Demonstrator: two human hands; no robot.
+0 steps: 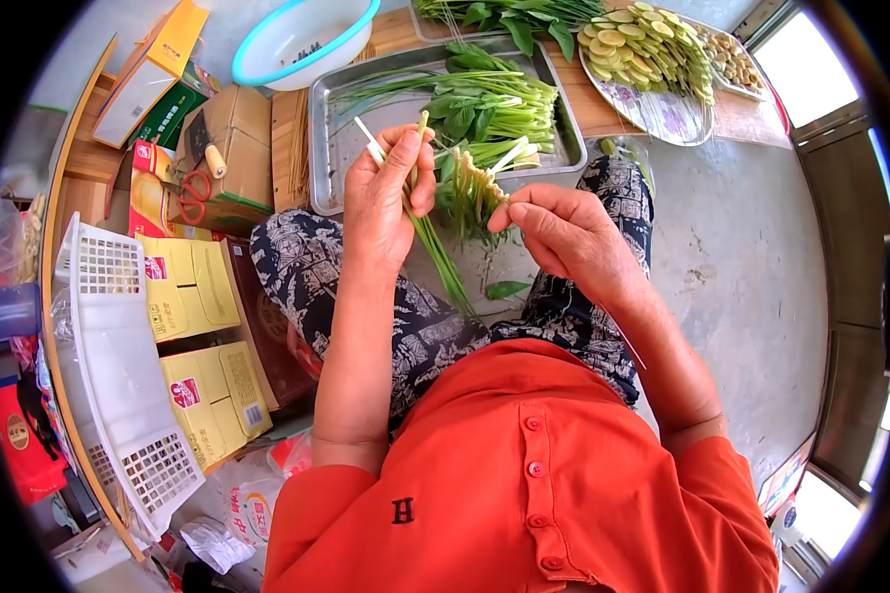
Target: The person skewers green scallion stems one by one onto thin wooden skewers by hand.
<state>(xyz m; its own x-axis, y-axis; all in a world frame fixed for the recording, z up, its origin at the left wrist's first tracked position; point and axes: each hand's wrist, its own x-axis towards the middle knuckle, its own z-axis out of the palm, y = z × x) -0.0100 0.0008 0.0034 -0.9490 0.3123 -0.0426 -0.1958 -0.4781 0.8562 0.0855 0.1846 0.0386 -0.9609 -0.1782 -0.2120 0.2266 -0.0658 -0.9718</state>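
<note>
A red shirt (455,445) with a black "H" and patterned navy-and-white trousers (302,272) filled the space nearer the wearer than the left hand (394,183) and right hand (564,237), with green stems (433,247) at the left and a yellow-green bunch (470,193) between them. Beyond the hands lay a silver-grey tray (328,148) and a blue-rimmed white basin (292,40); yellow boxes (193,287) stood left of them.

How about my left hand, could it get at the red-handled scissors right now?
Probably yes: the red-handled scissors show their handles beside the cardboard box, and the way looks open, though the left hand holds green stems.
</note>
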